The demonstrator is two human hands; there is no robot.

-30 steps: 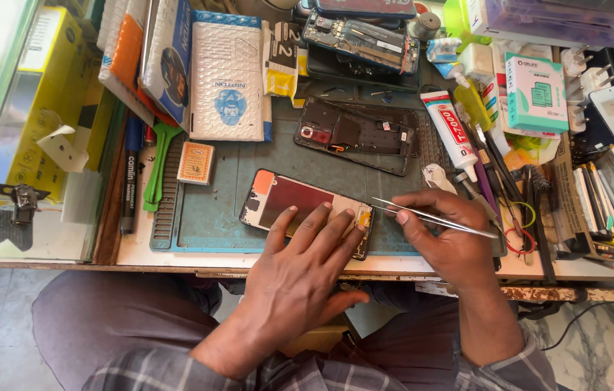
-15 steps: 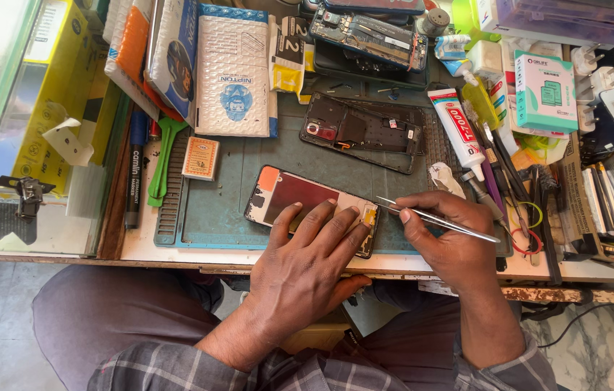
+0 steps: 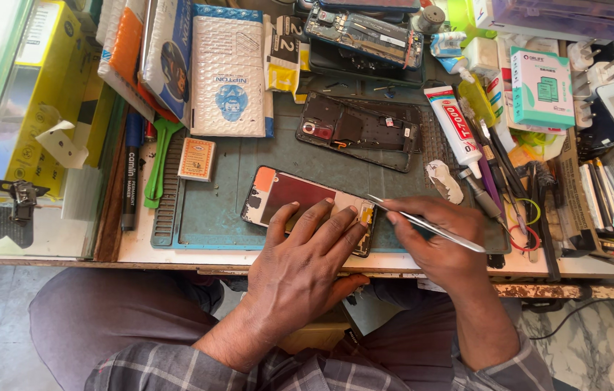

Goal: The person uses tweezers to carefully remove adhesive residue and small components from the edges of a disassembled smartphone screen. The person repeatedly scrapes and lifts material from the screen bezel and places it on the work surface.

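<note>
The left hand (image 3: pixel 307 261) lies flat with its fingers spread over a phone screen panel (image 3: pixel 289 199), pressing it down on a green work mat (image 3: pixel 227 210) near the front edge of the counter (image 3: pixel 140 250). The panel lies face down, dark red with an orange patch at its far left corner, and runs slightly tilted across the mat. The right hand (image 3: pixel 441 242) pinches a pair of slim metal tweezers (image 3: pixel 422 223); their tips reach the panel's right end, just beside the left hand's fingertips. Behind the panel, well apart from it, a dark phone frame (image 3: pixel 361 130) lies open on the same mat, and another opened phone (image 3: pixel 365 32) sits farther back. A white tube of glue (image 3: pixel 455 119) with red print lies to the right of the frame. A padded white envelope (image 3: pixel 227 69) leans at the back left, a small orange card (image 3: pixel 196 159) lies on the mat's left edge, and a green plastic tool (image 3: pixel 156 163) rests beside a black marker (image 3: pixel 130 170).
</note>
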